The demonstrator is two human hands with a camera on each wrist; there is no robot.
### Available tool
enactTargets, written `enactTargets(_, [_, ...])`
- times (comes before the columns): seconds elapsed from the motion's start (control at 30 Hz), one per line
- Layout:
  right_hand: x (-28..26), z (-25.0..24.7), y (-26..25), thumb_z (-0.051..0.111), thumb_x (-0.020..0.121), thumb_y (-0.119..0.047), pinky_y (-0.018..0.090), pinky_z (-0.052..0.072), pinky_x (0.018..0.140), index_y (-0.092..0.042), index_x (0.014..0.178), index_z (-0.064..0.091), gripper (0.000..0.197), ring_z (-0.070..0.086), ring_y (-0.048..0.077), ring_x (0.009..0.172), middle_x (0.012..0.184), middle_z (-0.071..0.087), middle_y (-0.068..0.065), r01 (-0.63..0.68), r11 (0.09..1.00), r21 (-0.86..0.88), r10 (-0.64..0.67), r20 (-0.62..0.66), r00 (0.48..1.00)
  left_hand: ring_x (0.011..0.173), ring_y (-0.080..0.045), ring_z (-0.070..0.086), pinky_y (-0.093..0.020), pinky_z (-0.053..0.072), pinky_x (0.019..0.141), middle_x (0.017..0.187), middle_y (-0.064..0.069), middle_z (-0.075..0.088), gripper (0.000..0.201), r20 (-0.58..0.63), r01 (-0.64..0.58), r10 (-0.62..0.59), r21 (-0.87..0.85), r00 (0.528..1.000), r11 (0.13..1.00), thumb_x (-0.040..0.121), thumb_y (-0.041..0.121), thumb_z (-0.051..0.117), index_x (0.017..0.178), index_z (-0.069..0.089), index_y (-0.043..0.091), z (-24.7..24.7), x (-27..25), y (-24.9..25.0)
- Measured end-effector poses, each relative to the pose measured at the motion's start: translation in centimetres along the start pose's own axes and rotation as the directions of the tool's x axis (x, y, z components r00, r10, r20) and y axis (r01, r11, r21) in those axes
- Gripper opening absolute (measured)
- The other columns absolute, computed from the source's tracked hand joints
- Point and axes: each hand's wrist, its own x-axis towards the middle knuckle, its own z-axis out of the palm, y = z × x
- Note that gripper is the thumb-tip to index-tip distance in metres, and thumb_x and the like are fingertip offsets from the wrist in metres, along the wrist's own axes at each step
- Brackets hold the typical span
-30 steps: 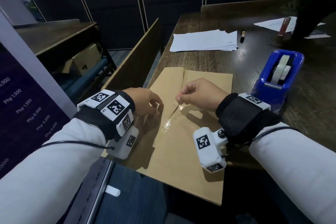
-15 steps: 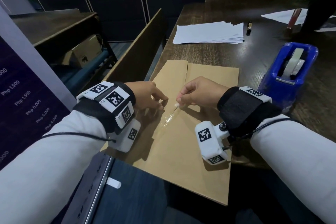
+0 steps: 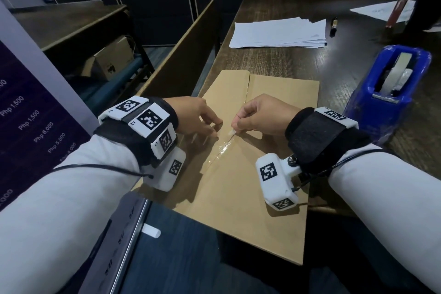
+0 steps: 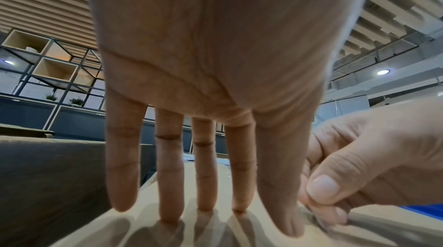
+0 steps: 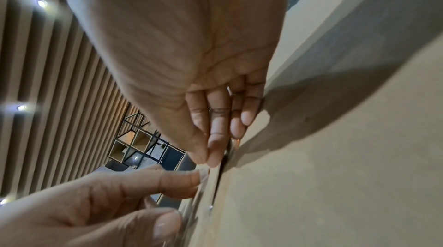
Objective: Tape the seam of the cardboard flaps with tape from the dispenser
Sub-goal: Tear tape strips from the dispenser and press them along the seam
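The far end of the tape (image 3: 220,149) is pinched in the right hand (image 3: 259,116) above the seam (image 3: 247,89) of the cardboard (image 3: 274,107), while the left hand (image 3: 198,116) rests its straight fingers beside it. The strip is best kept taut, centred on the seam and lowered gradually, then rubbed flat from the stuck end outward. The dispenser (image 3: 391,88) stands well apart on the right.

right hand (image 3: 259,116) lifted the tape (image 3: 223,148) end higher.
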Motion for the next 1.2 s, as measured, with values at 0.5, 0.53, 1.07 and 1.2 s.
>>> enactTargets(0.5, [-0.8,0.5,-0.3,0.067,0.085,-0.008,0.009,0.044,0.044,-0.008,0.083,0.073,0.007,0.058,0.007,0.067,0.082,0.070,0.003,-0.019,0.999,0.042,0.020,-0.023,1.000,0.098,-0.010,0.053,-0.023,0.039,0.080,0.105,0.011,0.054,0.045,-0.003,0.046,-0.046,-0.004,0.999,0.999,0.085,0.051,0.061,0.127,0.059,0.035,-0.2,0.0,0.8])
enactTargets(0.53, [-0.9,0.5,-0.3,0.067,0.085,-0.007,0.007,0.041,0.040,-0.007,0.083,0.073,0.006,0.056,0.006,0.064,0.081,0.069,0.004,-0.026,0.998,0.057,0.027,-0.024,0.999,0.097,-0.010,0.053,-0.023,0.039,0.079,0.103,0.011,0.055,0.044,-0.006,0.049,-0.049,-0.005,0.999,0.999,0.084,0.051,0.062,0.125,0.060,0.036,-0.2,0.1,0.9])
enactTargets(1.07, [-0.5,0.7,-0.2,0.067,0.084,-0.014,0.042,0.056,0.081,-0.009,0.081,0.074,0.009,0.066,0.024,0.080,0.093,0.074,0.013,0.006,0.999,-0.052,-0.009,-0.063,0.998,0.083,-0.008,0.062,-0.028,0.053,0.077,0.090,0.013,0.070,0.041,-0.066,0.102,-0.106,-0.054,0.992,0.993,0.071,0.056,0.073,0.104,0.073,0.031,0.0,1.2,1.6])
enactTargets(1.2, [-0.5,0.8,-0.1,0.066,0.084,-0.014,0.035,0.054,0.071,-0.008,0.083,0.074,0.010,0.060,0.017,0.073,0.091,0.074,0.012,0.010,0.998,-0.063,-0.014,-0.063,0.998,0.079,-0.010,0.063,-0.025,0.049,0.063,0.080,0.013,0.069,0.041,-0.090,0.113,-0.112,0.002,0.990,0.994,0.065,0.060,0.074,0.095,0.076,0.032,0.1,1.3,2.0])
